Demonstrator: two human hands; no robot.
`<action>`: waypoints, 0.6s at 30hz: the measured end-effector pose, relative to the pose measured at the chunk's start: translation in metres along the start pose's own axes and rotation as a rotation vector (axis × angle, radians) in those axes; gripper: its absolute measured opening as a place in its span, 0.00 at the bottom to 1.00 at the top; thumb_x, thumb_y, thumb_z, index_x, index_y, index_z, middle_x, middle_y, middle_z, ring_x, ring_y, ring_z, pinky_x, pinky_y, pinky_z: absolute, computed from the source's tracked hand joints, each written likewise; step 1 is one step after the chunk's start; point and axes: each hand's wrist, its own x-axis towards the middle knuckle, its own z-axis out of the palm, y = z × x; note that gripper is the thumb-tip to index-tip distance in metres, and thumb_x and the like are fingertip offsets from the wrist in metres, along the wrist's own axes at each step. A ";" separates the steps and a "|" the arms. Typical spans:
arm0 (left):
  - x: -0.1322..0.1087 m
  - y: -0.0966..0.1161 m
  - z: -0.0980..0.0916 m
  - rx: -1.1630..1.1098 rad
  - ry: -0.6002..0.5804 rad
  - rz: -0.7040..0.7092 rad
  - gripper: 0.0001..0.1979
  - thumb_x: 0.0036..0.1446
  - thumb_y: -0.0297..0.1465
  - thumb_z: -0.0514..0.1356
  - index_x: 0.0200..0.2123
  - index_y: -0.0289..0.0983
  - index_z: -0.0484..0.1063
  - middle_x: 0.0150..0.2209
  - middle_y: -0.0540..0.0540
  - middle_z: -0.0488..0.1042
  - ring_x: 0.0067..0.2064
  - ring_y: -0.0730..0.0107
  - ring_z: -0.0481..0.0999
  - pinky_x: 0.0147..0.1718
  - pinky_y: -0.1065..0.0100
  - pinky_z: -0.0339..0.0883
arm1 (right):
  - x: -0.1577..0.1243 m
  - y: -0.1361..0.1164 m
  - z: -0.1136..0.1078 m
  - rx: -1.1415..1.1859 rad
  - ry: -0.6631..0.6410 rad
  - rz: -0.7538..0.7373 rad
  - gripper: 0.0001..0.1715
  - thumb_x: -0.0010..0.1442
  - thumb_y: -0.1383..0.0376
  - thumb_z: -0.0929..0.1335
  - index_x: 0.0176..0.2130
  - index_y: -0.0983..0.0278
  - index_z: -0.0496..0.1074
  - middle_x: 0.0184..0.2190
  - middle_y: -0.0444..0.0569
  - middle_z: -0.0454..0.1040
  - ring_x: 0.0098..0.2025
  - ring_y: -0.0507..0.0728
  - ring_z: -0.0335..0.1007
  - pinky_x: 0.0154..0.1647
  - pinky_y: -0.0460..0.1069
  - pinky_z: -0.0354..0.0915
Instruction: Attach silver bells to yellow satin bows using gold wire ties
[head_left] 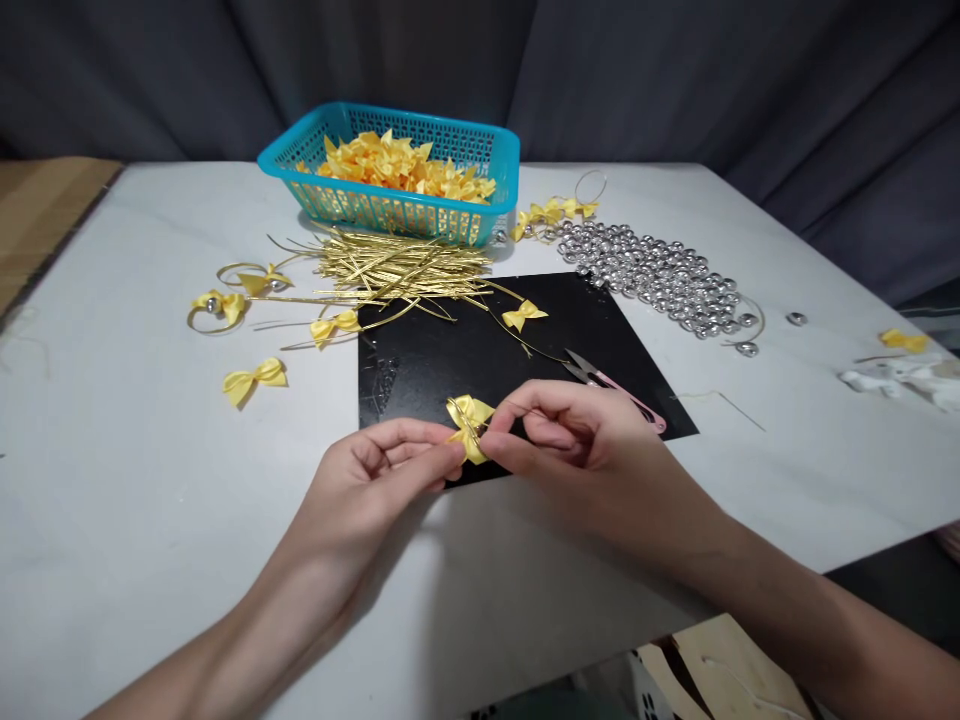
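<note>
a yellow bow (474, 408) with gold cord curled against it is held over the black mat (442, 350). the left hand (379, 470) pinches its side; the right hand (592, 440) pinches what looks like a thin strand, so this piece seems partway fastened. two beaded loops (225, 305) at left look finished; basketed bows (390, 165), gold cords (397, 265) and silver beads (660, 270) appear left to use. pink-handled snips (646, 411) crowd the right hand.

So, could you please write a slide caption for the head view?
Left hand holding a yellow bow, right hand at its edge, over a black mat, gold strips and silver beads beyond.
</note>
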 end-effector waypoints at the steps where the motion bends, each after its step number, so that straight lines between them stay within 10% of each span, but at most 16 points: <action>1: 0.000 0.000 0.000 -0.009 0.004 -0.003 0.06 0.44 0.31 0.68 0.24 0.35 0.77 0.25 0.48 0.78 0.28 0.76 0.72 0.27 0.78 0.63 | 0.000 0.000 0.000 -0.027 0.003 -0.007 0.10 0.54 0.62 0.68 0.26 0.67 0.70 0.15 0.34 0.43 0.18 0.45 0.38 0.16 0.43 0.38; 12: 0.000 0.001 0.003 0.043 -0.130 0.009 0.07 0.47 0.30 0.65 0.22 0.33 0.78 0.21 0.48 0.75 0.26 0.77 0.70 0.27 0.78 0.62 | -0.001 0.004 0.003 -0.086 -0.008 -0.191 0.06 0.58 0.69 0.64 0.29 0.67 0.67 0.17 0.35 0.49 0.20 0.45 0.45 0.20 0.42 0.47; 18: 0.001 -0.001 0.003 0.045 -0.023 0.043 0.05 0.40 0.29 0.68 0.18 0.34 0.76 0.17 0.51 0.71 0.21 0.79 0.64 0.20 0.78 0.55 | -0.002 -0.005 0.001 0.149 -0.146 0.033 0.07 0.56 0.68 0.65 0.26 0.67 0.66 0.14 0.34 0.47 0.17 0.44 0.40 0.14 0.41 0.41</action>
